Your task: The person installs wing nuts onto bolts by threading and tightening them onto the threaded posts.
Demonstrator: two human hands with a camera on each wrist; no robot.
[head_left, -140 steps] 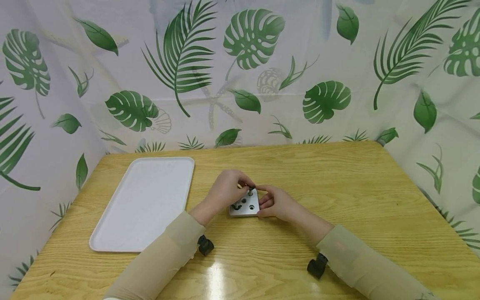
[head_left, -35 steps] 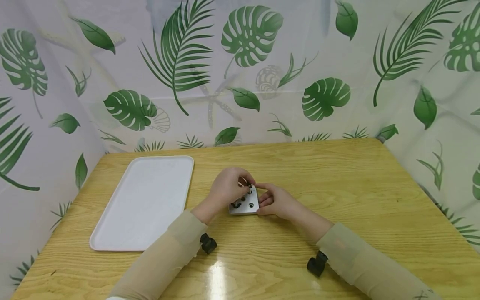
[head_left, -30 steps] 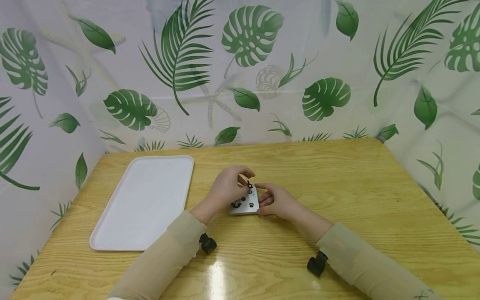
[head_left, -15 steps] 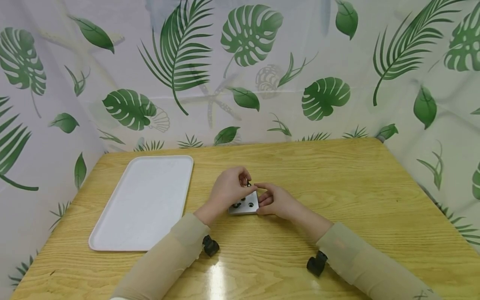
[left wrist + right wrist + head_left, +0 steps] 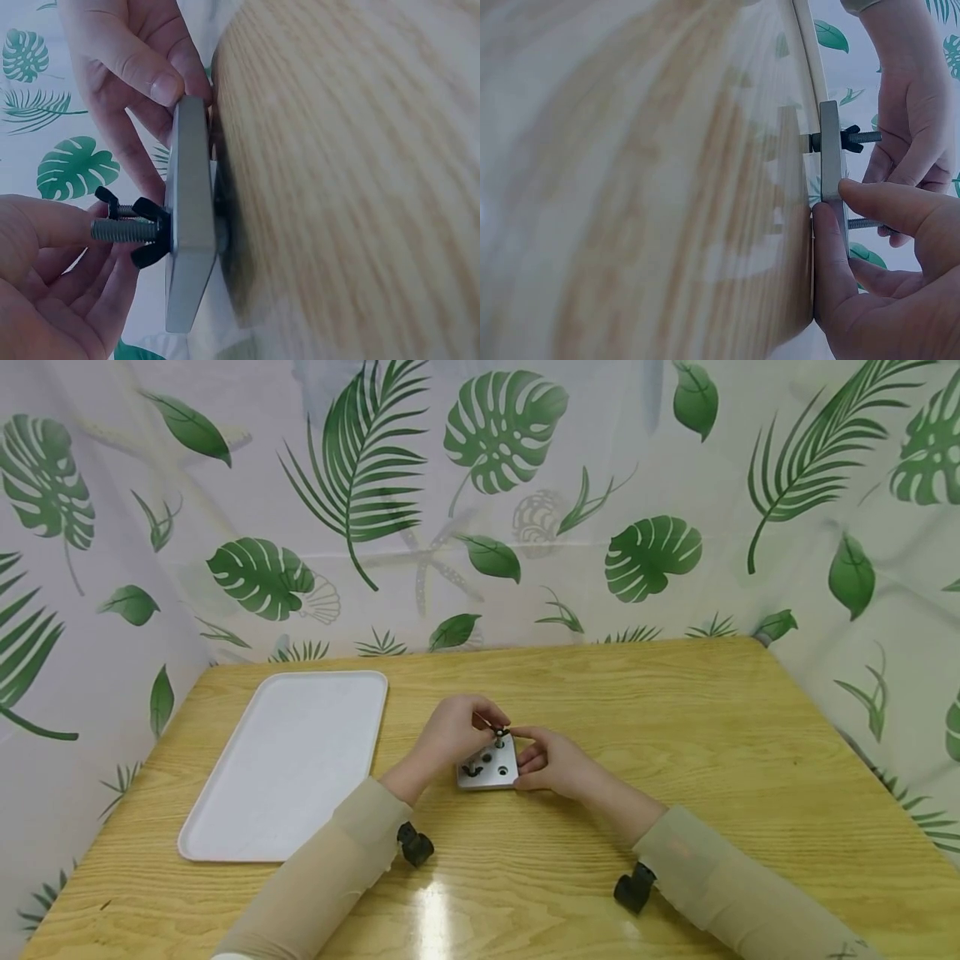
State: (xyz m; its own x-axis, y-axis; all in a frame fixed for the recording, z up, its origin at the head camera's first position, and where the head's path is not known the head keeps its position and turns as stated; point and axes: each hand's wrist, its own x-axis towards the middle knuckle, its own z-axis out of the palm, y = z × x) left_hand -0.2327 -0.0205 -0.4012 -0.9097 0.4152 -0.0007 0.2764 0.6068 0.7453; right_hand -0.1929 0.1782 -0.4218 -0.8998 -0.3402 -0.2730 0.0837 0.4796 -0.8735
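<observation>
A silver metal plate (image 5: 487, 782) with several holes sits over the table, raised slightly on the bolt heads beneath it. Two threaded bolts stand up through it. One black wing nut (image 5: 152, 232) lies down against the plate on the near bolt (image 5: 120, 231). My left hand (image 5: 452, 728) pinches the second wing nut (image 5: 501, 732) at the upper end of the far bolt (image 5: 864, 223). With thumb on top and a finger underneath, my right hand (image 5: 558, 766) grips the plate's right edge.
To the left on the wooden table (image 5: 675, 718) lies a white tray (image 5: 292, 768). Leaf-patterned cloth (image 5: 420, 527) hangs behind the table and along both sides. Small black cameras (image 5: 634, 889) sit on both wrists.
My left thumb and forefinger have rolled back and forth past each other, and the far wing nut has changed its angle. My right hand keeps its grip on the plate, which stays in place.
</observation>
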